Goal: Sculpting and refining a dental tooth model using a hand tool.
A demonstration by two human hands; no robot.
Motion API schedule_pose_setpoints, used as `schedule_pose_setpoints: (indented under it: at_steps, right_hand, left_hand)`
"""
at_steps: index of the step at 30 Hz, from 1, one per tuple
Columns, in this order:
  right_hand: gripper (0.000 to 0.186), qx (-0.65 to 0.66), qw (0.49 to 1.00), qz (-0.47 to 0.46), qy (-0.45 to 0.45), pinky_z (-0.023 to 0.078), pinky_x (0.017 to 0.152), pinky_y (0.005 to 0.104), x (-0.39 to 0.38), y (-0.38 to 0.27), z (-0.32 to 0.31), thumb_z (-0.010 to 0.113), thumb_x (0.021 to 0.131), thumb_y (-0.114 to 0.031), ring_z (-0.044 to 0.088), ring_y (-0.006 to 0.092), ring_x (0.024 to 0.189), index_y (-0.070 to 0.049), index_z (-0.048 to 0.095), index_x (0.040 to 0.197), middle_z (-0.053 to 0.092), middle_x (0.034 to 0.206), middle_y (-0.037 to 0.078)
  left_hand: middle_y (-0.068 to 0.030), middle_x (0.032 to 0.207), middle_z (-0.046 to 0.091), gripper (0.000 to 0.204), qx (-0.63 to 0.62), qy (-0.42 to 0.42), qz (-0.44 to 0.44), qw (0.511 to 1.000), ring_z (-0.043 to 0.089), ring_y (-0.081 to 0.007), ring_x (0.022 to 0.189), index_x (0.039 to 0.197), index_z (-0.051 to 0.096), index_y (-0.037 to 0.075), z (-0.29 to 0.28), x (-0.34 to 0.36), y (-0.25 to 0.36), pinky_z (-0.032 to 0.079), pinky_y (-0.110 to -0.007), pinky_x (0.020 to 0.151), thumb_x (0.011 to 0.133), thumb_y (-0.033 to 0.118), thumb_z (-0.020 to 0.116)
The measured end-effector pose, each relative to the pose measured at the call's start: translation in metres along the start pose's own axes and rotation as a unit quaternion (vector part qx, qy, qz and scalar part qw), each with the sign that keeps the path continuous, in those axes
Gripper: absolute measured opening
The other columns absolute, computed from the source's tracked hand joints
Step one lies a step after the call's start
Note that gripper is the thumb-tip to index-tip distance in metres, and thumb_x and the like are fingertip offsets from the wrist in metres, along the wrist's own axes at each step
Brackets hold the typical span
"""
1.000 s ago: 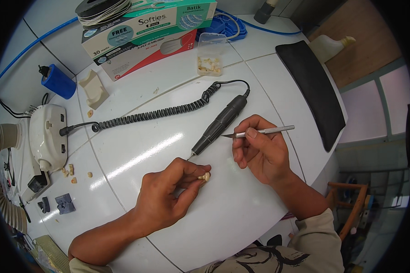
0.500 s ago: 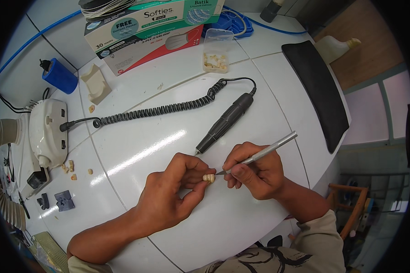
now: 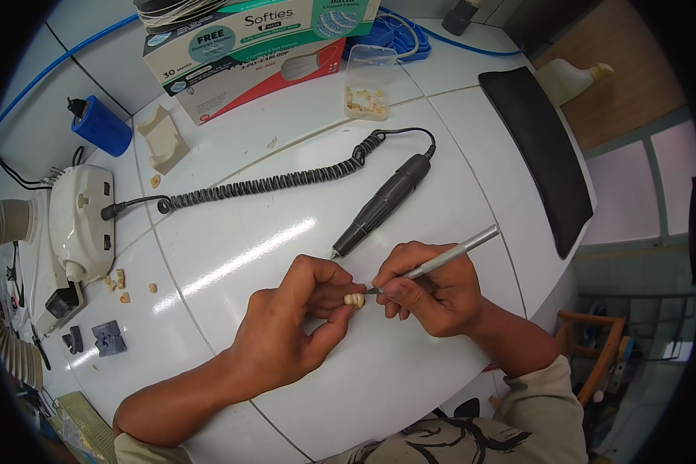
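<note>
Between the thumb and fingers of my left hand is a small cream piece shaped like a row of teeth. My right hand grips a silver craft knife like a pen, its handle slanting up to the right. The knife's tip meets or nearly meets the right side of the tooth piece; exact contact is too small to tell. Just beyond my hands lies a black rotary handpiece, its tip near my left fingers.
A coiled black cord links the handpiece to a white control box at left. Loose tooth pieces lie beside it. A clear box of tooth pieces, mask boxes and a blue holder stand behind. A black pad lies right.
The craft knife has shifted slightly left, its tip closer to the tooth piece, and its handle end sits a little lower. My left hand stays nearly still.
</note>
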State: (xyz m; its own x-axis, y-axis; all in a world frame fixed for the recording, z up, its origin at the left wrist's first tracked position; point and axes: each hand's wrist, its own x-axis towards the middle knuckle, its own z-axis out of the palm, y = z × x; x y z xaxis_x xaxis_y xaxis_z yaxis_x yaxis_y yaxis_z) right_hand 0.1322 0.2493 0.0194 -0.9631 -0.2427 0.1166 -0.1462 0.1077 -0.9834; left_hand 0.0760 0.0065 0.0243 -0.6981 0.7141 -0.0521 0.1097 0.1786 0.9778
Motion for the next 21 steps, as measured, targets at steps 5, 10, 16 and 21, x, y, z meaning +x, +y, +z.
schedule_pose_setpoints:
  at_steps: [5, 10, 16, 21]
  right_hand:
    - [0.016, 0.000, 1.000, 0.002, -0.002, 0.057, 0.054, 0.0224, -0.0015, 0.0005, -0.0001, 0.062, 0.109, -0.009, 0.073, 0.0134, 0.069, 0.006, 0.066, 0.110, 0.070, 0.089, 0.014]
    - [0.016, -0.004, 1.000, -0.004, -0.002, 0.057, 0.053, 0.0219, -0.0009, 0.0020, 0.0003, 0.062, 0.109, -0.009, 0.073, 0.0133, 0.069, 0.006, 0.066, 0.109, 0.070, 0.090, 0.014]
    - [0.017, -0.001, 1.000, 0.003, 0.000, 0.057, 0.053, 0.0221, -0.0012, 0.0012, 0.0005, 0.062, 0.109, -0.009, 0.072, 0.0134, 0.068, 0.007, 0.068, 0.106, 0.071, 0.088, 0.014]
    - [0.017, -0.006, 0.999, -0.027, -0.023, 0.057, 0.053, 0.0219, 0.0001, 0.0005, -0.0017, 0.063, 0.108, -0.009, 0.073, 0.0137, 0.067, 0.008, 0.068, 0.107, 0.072, 0.088, 0.015]
  left_hand:
    - [-0.0211, 0.117, 0.077, 0.032, 0.000, -0.005, 0.001, 1.000, 0.078, -0.0302, 0.112, 0.124, 0.049, -0.003, 0.0001, 0.0006, -0.0002, 0.066, -0.035, 0.096, 0.099, -0.004, 0.070]
    - [-0.0211, 0.117, 0.078, 0.032, 0.002, -0.001, 0.002, 1.000, 0.078, -0.0304, 0.111, 0.123, 0.049, -0.003, 0.0003, 0.0003, -0.0011, 0.066, -0.035, 0.096, 0.099, -0.003, 0.070]
    - [-0.0215, 0.117, 0.077, 0.032, -0.001, -0.005, -0.001, 1.000, 0.078, -0.0301, 0.112, 0.123, 0.049, -0.003, 0.0001, -0.0001, -0.0017, 0.066, -0.035, 0.095, 0.099, -0.003, 0.070]
    - [-0.0216, 0.116, 0.077, 0.032, 0.004, -0.006, 0.006, 1.000, 0.078, -0.0300, 0.112, 0.123, 0.049, -0.003, -0.0006, 0.0006, 0.0002, 0.066, -0.035, 0.095, 0.099, -0.004, 0.070]
